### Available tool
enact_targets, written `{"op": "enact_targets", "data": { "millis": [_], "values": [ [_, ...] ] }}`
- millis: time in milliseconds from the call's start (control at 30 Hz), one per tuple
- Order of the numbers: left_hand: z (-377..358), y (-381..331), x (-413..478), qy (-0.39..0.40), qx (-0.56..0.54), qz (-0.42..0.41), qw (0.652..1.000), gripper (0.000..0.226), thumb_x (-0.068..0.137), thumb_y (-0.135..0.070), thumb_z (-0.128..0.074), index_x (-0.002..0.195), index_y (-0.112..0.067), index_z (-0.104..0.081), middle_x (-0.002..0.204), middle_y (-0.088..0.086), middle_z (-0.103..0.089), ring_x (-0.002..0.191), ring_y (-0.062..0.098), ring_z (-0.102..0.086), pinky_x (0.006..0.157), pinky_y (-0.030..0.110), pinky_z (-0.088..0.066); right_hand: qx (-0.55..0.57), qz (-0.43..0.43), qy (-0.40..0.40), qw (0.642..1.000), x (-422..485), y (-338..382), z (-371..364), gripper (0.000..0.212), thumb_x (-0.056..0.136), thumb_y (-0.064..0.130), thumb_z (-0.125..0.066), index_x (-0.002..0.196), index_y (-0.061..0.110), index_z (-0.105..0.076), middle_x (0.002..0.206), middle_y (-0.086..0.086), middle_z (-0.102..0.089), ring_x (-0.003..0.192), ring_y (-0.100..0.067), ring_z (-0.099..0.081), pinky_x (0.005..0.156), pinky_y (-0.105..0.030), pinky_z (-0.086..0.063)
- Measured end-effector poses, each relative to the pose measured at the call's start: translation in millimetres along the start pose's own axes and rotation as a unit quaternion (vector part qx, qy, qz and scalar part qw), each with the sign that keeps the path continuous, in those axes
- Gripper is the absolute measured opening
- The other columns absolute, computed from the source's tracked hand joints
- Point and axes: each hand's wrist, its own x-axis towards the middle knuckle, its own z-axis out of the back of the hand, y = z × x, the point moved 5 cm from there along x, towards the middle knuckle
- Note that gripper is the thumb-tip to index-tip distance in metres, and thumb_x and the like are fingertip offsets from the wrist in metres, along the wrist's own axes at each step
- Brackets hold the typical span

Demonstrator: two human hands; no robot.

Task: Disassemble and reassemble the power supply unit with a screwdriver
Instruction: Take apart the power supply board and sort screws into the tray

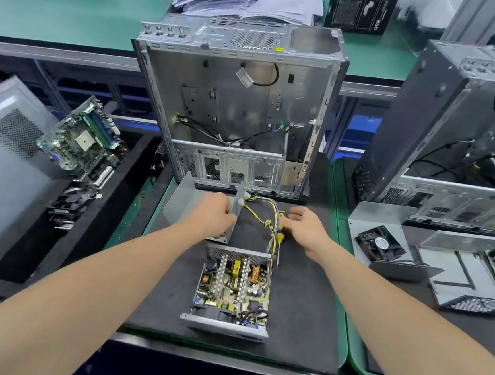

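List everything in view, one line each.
power supply unit: 1, grey, opened with board exposed, mat centre
cover: 1, grey metal, behind the unit
wires: 1 bundle, yellow, black and purple, running from the unit
screwdriver: 1, yellow handle, right of the wires
computer cases: 2, grey, one behind the mat, one at right
motherboard: 1, green, left
fan: 1, black, right
mat: 1, black, under the unit
left hand: 1, grips cover
right hand: 1, holds screwdriver

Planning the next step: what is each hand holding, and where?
Left hand grips the PSU cover by its right side wall; right hand holds the yellow screwdriver by its handle.
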Motion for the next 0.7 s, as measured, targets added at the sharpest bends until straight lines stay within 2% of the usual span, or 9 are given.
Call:
{"op": "enact_targets", "data": {
  "millis": [100,200,267,367,433,500,567,633,700],
  "values": [
    [25,9,1,-0.003,-0.046,0.004,0.999,0.035,0.088,-0.003,-0.048,0.055,-0.012,-0.040,0.049,0.018,-0.064,0.055,0.030,-0.074,0.038,0.019,-0.043,-0.061,0.024,-0.042,0.997,-6,10,2,0.050,0.092,0.019,-0.076,0.139,0.018,-0.059,0.135,-0.001,-0.063,0.122,-0.018,-0.061,0.109,-0.036,-0.046],
    [53,25,4,-0.015,-0.118,0.020,0.993,0.024,0.086,-0.003,-0.046,0.065,-0.012,-0.039,0.048,0.018,-0.064,0.053,0.033,-0.074,0.043,0.021,-0.048,-0.101,0.075,-0.108,0.986,-22,31,3,0.039,0.090,0.025,-0.078,0.127,0.027,-0.067,0.126,0.006,-0.066,0.116,-0.013,-0.060,0.096,-0.026,-0.043],
    [68,34,2,-0.011,-0.161,0.019,0.987,0.021,0.088,-0.004,-0.045,0.069,-0.012,-0.041,0.049,0.012,-0.062,0.056,0.034,-0.074,0.044,0.026,-0.053,-0.133,0.107,-0.095,0.981,-34,46,-4,0.038,0.086,0.032,-0.083,0.121,0.026,-0.068,0.119,0.006,-0.064,0.110,-0.012,-0.059,0.094,-0.029,-0.045],
    [82,48,-1,0.004,-0.221,0.027,0.975,0.015,0.091,-0.004,-0.044,0.088,-0.001,-0.058,0.077,0.022,-0.073,0.061,0.033,-0.076,0.050,0.036,-0.062,-0.207,0.162,-0.087,0.961,-58,68,-17,0.025,0.086,0.033,-0.082,0.105,0.023,-0.069,0.101,0.003,-0.065,0.092,-0.014,-0.060,0.084,-0.031,-0.048],
    [91,60,0,0.013,-0.282,0.039,0.959,0.014,0.093,0.000,-0.046,0.092,-0.002,-0.059,0.090,0.022,-0.072,0.066,0.032,-0.077,0.052,0.036,-0.063,-0.235,0.210,-0.008,0.949,-76,79,-29,0.015,0.086,0.032,-0.081,0.097,0.029,-0.071,0.088,0.007,-0.067,0.079,-0.010,-0.059,0.078,-0.030,-0.049],
    [102,71,3,0.020,-0.352,0.054,0.934,0.009,0.095,0.003,-0.049,0.095,0.001,-0.058,0.092,0.023,-0.070,0.068,0.032,-0.078,0.052,0.035,-0.062,-0.304,0.227,0.136,0.915,-97,82,-48,0.020,0.084,0.042,-0.082,0.101,0.035,-0.075,0.092,0.013,-0.072,0.082,-0.003,-0.063,0.078,-0.025,-0.050],
    [113,82,5,0.013,-0.413,0.079,0.907,0.012,0.099,0.001,-0.051,0.107,0.006,-0.057,0.090,0.024,-0.071,0.066,0.028,-0.077,0.051,0.033,-0.061,-0.397,0.225,0.210,0.865,-112,78,-64,0.029,0.083,0.045,-0.083,0.110,0.035,-0.076,0.099,0.014,-0.075,0.088,-0.004,-0.066,0.082,-0.024,-0.053],
    [123,90,5,0.005,-0.467,0.099,0.879,0.009,0.103,-0.002,-0.050,0.107,0.004,-0.055,0.092,0.023,-0.070,0.061,0.024,-0.076,0.050,0.030,-0.060,-0.462,0.245,0.177,0.834,-115,78,-72,0.029,0.091,0.035,-0.077,0.120,0.035,-0.074,0.103,0.012,-0.076,0.090,-0.005,-0.068,0.088,-0.028,-0.055],
    [130,96,4,0.002,-0.506,0.115,0.855,0.009,0.106,-0.005,-0.049,0.101,0.000,-0.054,0.091,0.021,-0.070,0.054,0.020,-0.073,0.047,0.027,-0.058,-0.538,0.249,0.136,0.794,-115,78,-78,0.032,0.099,0.027,-0.065,0.131,0.032,-0.069,0.113,0.009,-0.075,0.101,-0.013,-0.066,0.094,-0.033,-0.054]
  ]
}}
